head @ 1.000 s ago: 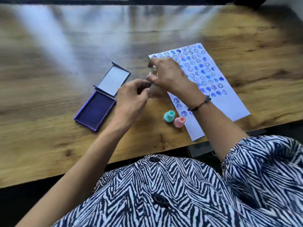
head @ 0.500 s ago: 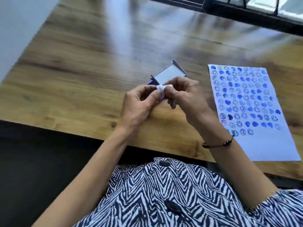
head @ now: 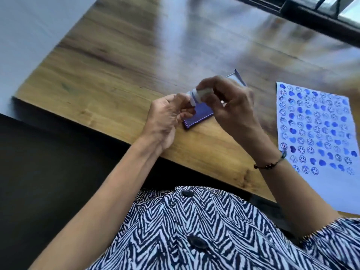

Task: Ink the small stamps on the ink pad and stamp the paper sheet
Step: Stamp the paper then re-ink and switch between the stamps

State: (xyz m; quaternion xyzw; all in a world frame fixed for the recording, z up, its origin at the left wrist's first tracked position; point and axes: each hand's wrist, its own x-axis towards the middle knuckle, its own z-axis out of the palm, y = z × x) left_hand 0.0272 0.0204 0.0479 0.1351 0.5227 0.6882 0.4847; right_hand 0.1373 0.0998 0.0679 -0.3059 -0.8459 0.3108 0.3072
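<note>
Both hands meet above the open ink pad (head: pixel 196 115), whose dark blue surface shows between them. My left hand (head: pixel 167 117) and my right hand (head: pixel 231 106) pinch a small white stamp (head: pixel 194 96) together, a pale cap-like part at my right fingertips. The pad's lid (head: pixel 238 77) stands open behind my right hand. The white paper sheet (head: pixel 319 137) lies to the right, covered with rows of blue smiley and heart prints. The teal and orange stamps are out of view.
The wooden table (head: pixel 120 78) runs far to the left and back; its near edge crosses below my wrists. A dark bracelet (head: pixel 270 164) circles my right wrist. A black railing (head: pixel 311 14) lies beyond the far edge.
The view has swung left and tilted. My hands moved from the paper to above the ink pad and have pulled slightly apart on the white stamp.
</note>
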